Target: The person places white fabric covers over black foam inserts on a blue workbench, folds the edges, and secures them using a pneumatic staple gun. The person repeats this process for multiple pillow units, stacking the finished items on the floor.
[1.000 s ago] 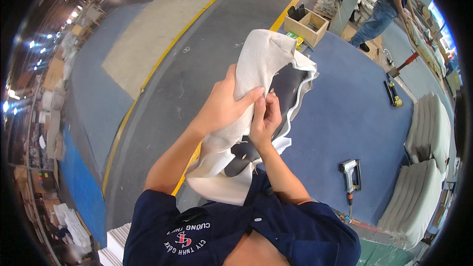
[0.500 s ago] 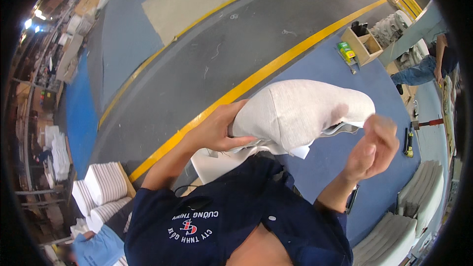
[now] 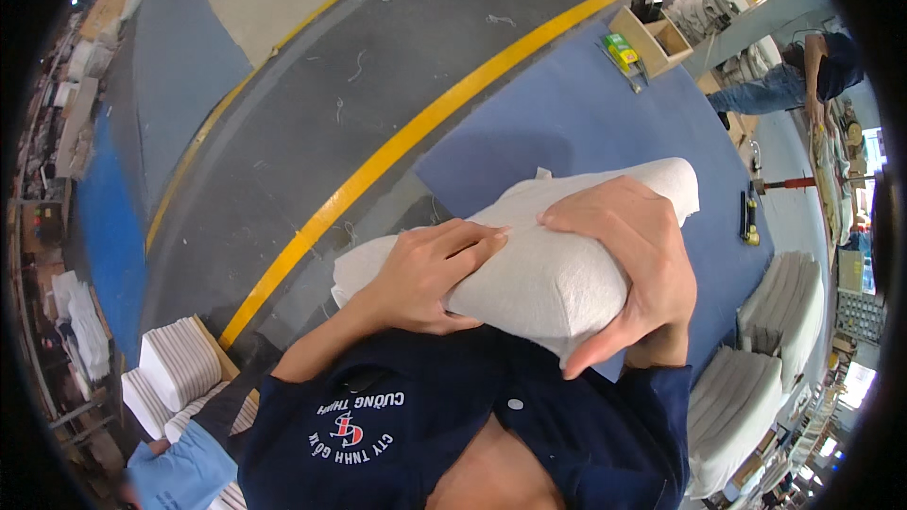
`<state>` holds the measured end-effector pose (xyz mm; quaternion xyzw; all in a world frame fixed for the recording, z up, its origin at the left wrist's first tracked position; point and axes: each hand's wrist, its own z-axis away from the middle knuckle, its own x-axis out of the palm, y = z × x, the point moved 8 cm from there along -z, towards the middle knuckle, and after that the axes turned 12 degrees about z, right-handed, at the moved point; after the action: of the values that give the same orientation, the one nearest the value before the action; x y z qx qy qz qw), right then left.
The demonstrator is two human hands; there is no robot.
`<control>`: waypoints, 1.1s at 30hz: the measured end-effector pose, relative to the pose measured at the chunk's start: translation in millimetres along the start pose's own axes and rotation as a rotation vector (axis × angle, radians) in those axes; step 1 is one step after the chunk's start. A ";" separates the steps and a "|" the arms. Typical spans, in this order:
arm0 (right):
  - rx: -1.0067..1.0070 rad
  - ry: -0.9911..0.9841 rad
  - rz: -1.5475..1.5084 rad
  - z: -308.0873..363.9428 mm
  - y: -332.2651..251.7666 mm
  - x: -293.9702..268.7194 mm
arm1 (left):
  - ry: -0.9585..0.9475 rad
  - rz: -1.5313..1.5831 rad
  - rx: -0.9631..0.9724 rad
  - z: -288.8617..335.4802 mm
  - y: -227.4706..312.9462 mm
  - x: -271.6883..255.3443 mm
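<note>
A pale, fabric-covered cushion (image 3: 539, 274) with a curved, padded shape lies across the front of my body, its narrow far end pointing right. My left hand (image 3: 423, 274) grips its near left part, thumb and fingers pressing the cloth on top. My right hand (image 3: 635, 260) is wrapped round the right side, with the fingers on the upper face and the thumb under the rounded near corner. A seam runs toward that corner. The underside is turned away and hidden.
Beneath is a blue work surface (image 3: 510, 132). It bears a wooden box (image 3: 652, 42), a green-yellow packet (image 3: 621, 50), a black-yellow cutter (image 3: 749, 217) and stacked pale cushions (image 3: 732, 416). White pads (image 3: 184, 364) stand at left. One person (image 3: 775, 85) is at far right, another (image 3: 184, 467) lower left.
My right hand, raised apart from the cushion before, now grips its right side. The cushion has been turned and drawn closer to my chest, its loose cloth edge out of sight.
</note>
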<state>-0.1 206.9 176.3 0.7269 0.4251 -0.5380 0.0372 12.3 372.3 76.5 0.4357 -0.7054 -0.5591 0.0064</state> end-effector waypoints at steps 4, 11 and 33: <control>-0.051 -0.087 -0.009 -3.2 -21.8 16.1 | 0.031 -0.015 0.081 10.0 2.6 1.8; -0.059 -0.164 -0.033 -26.8 -24.0 21.0 | 0.099 -0.026 0.060 6.6 -0.7 -8.6; -0.032 -0.143 0.028 -59.4 6.4 29.5 | 0.080 -0.057 -0.262 -21.7 -25.9 -30.8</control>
<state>50.5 250.2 174.6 0.6917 0.4198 -0.5812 0.0868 57.9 374.6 78.8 0.4729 -0.6127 -0.6287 0.0758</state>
